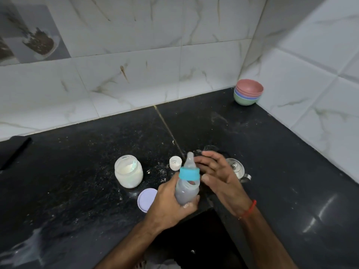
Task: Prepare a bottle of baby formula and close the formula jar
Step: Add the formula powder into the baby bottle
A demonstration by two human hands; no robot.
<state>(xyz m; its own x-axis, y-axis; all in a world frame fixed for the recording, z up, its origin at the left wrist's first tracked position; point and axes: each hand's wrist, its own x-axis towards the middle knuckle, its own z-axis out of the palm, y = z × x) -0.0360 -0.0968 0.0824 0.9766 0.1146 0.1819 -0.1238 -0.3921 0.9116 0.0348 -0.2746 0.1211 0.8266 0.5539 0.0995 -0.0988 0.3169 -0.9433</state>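
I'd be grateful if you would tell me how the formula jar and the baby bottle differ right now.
The formula jar stands open on the counter, its lid lying beside it; the baby bottle is capped with a blue ring and teat. The jar is untouched, while the left hand grips the bottle. The jar is squat and wide, the bottle slimmer. Both are see-through.

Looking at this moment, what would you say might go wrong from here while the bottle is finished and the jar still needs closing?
1. The formula jar stands open beside the working hands; a stray elbow or wrist could tip it and spill powder.
2. Its lid lies right by the left hand, easy to knock off the counter edge.
3. Only the left hand holds the bottle; the right hand is open, so if the blue ring is not tight, shaking may leak.
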